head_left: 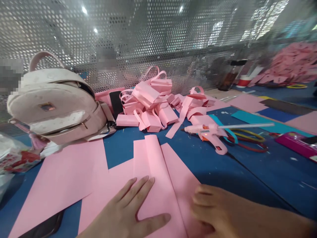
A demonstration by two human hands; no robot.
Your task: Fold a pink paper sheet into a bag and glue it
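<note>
A sheet of pink paper (158, 165) lies in front of me with a long strip folded over along its length. My left hand (128, 208) rests flat on it, fingers stretched out and thumb apart. To the right of the fold, my right hand (210, 206) is closed with curled fingers, its knuckles against the pink paper. Whether anything is inside that fist is hidden. More flat pink sheets (71, 172) spread out beneath and to the left. Beyond my hands is a pile of folded pink paper bags (151, 102) with looped handles.
A pink glue gun (205, 130) with its stick and cord lies at right, beside scissors (247, 137) and a magenta object (297, 143). At left stands a white backpack (61, 102); a dark phone (44, 226) is partly under paper. A dark bottle (229, 77) stands behind.
</note>
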